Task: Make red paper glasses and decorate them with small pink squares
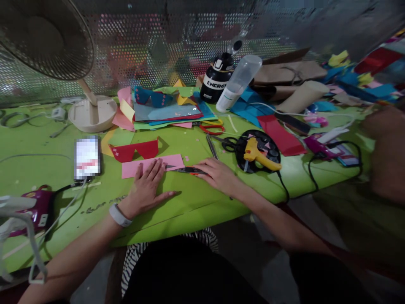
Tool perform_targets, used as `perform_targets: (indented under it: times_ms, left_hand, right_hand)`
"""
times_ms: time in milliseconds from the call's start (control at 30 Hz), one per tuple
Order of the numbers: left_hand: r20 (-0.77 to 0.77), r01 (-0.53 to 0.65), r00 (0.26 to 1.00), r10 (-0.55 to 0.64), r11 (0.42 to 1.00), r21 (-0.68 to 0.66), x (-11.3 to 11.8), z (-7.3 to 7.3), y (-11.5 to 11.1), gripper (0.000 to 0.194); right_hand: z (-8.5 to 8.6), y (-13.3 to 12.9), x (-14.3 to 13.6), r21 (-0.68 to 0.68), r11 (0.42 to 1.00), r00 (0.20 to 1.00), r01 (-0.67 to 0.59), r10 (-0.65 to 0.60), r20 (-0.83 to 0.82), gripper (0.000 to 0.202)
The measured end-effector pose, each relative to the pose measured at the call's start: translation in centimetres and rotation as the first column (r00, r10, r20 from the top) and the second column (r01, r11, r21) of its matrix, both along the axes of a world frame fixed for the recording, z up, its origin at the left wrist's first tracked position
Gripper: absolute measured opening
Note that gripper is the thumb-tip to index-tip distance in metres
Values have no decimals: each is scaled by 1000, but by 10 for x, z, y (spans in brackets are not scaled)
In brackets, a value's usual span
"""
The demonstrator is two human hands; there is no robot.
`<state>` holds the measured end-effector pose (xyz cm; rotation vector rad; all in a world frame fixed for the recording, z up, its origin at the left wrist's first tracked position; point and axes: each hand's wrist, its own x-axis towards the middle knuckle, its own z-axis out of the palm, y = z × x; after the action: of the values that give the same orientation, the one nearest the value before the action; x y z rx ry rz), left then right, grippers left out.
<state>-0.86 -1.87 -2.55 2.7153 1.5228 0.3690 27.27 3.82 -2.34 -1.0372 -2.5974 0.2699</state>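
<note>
Flat on the green table lies a pink paper strip point(172, 162). My left hand point(148, 188), a pale band at its wrist, rests on the strip with its fingers spread. My right hand point(218, 175) is closed round the rear of a dark craft knife point(186, 170), whose tip reaches the right part of the strip. Red paper glasses point(134, 150) stand just behind the strip. A dark pen-like tool point(211, 146) lies beyond my right hand.
A yellow glue gun point(257, 155) lies on a round black tray point(271, 143), right of scissors point(229, 143). A phone point(87, 157) and fan point(91, 113) are left. Bottles point(218, 78) and paper sheets point(167, 113) line the back. Another person's arm point(387, 152) is at right.
</note>
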Motion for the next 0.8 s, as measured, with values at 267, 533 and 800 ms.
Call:
perform_targets:
  times_ms: [267,533,800]
  left_hand:
    - [0,-4,1000,4,1000,13,0,-1,0,91]
    - [2,-24,1000,24,999,-27,2,1,-1,90]
    - [3,-30,1000,30,999,-40,3,2,-1,93]
  right_hand:
    - [4,-5,-4,16,1000,1000,9,-9,-25,31]
    - [1,-1,1,-15,1000,996,-12,10,-90,32]
    - [7,1,0,-59,998,990,-31,22,-137,31]
